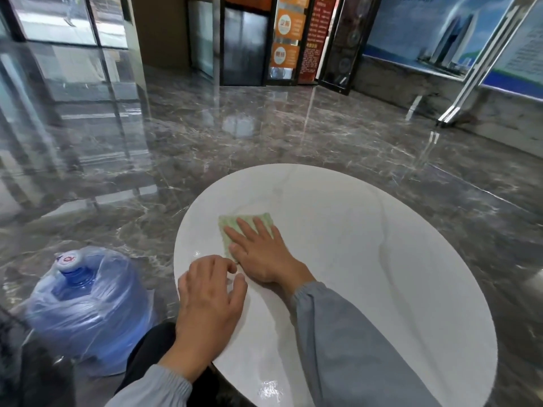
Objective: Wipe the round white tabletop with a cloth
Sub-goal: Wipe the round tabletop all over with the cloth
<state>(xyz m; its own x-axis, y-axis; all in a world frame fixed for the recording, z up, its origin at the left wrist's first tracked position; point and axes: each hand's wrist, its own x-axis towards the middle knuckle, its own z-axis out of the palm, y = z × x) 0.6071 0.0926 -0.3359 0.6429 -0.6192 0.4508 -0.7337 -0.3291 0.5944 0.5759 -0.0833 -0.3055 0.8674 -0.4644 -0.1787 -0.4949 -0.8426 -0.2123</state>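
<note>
Our right hand lies flat, fingers spread, pressing the green cloth onto the left half of the round white tabletop. Our left hand rests on the near left rim, fingers loosely bent, holding nothing. A blue water jug stands on the floor beside the table

The tabletop offers open room right and far of the cloth, while the left hand, resting at the near left edge, blocks that side.
</note>
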